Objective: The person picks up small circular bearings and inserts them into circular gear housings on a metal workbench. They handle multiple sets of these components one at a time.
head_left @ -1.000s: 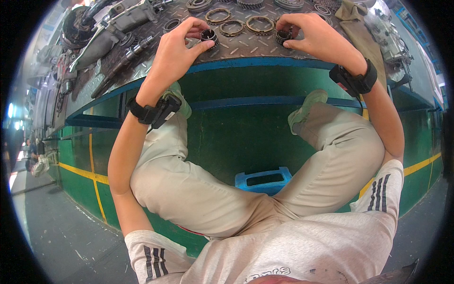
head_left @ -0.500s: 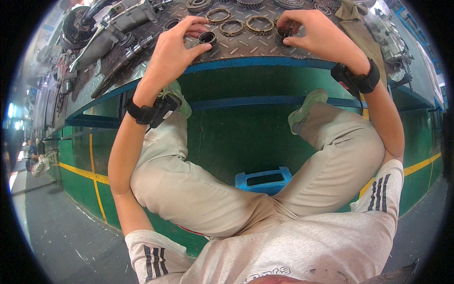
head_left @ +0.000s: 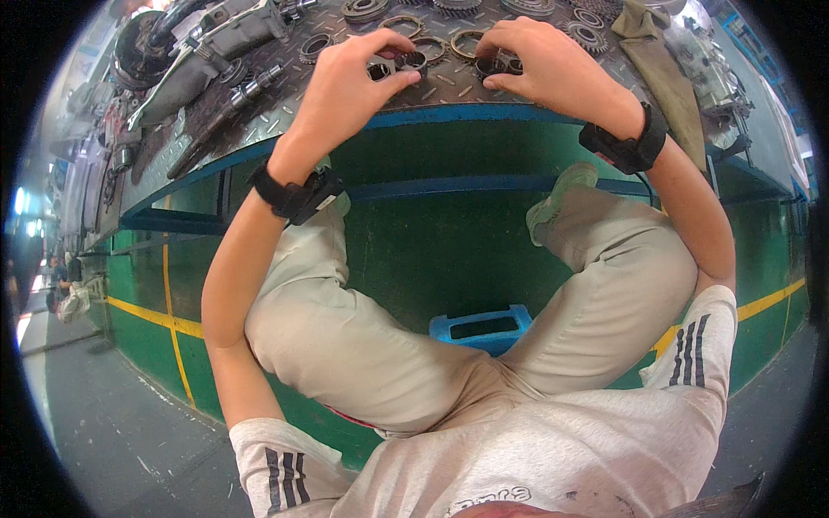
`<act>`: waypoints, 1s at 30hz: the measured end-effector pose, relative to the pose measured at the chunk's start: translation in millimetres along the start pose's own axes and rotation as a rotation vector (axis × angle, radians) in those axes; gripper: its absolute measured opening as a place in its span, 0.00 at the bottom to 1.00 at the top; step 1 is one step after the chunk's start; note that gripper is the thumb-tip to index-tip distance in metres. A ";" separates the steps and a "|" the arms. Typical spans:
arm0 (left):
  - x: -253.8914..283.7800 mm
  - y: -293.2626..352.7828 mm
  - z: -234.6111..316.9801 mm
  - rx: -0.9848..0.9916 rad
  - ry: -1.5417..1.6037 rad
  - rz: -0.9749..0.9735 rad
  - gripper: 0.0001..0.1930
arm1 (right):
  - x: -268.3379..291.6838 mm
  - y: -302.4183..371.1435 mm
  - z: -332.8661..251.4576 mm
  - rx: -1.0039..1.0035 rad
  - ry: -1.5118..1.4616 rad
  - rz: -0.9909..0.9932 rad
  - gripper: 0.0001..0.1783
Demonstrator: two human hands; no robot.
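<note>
My left hand is closed around a small dark needle bearing, thumb in front and fingers behind. Beneath its palm shows a second dark ring, partly hidden. Across from it, my right hand curls its thumb and fingers round another dark needle bearing. One more dark ring stands under those right fingers, partly covered. Just behind the hands lie brass-coloured synchronizer rings, one of them partly behind the right fingers.
Gears line the back of the patterned metal bench top. A gearbox housing and a shaft lie left. At right are a toothed ring, an olive cloth and a metal assembly. The bench has a blue edge.
Both hands have moved inward toward each other, each now at a dark ring closer to the middle. A dark ring shows where each hand was before. The toothed ring at right has come into view.
</note>
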State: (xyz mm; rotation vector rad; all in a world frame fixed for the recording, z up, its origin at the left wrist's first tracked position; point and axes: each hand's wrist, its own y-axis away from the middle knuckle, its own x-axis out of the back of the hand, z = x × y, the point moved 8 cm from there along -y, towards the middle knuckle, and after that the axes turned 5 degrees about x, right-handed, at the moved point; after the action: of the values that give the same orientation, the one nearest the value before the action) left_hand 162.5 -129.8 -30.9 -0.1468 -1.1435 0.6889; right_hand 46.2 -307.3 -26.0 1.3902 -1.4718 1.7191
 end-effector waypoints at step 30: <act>2.0 -4.1 -0.2 0.077 0.009 0.028 0.20 | 8.2 -1.6 6.2 -0.074 -0.122 -0.007 0.16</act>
State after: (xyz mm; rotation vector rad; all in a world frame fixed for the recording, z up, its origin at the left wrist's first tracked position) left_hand 164.9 -131.9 -27.6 -0.1005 -1.1064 0.7554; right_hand 46.9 -314.6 -18.6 1.4815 -1.5775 1.5838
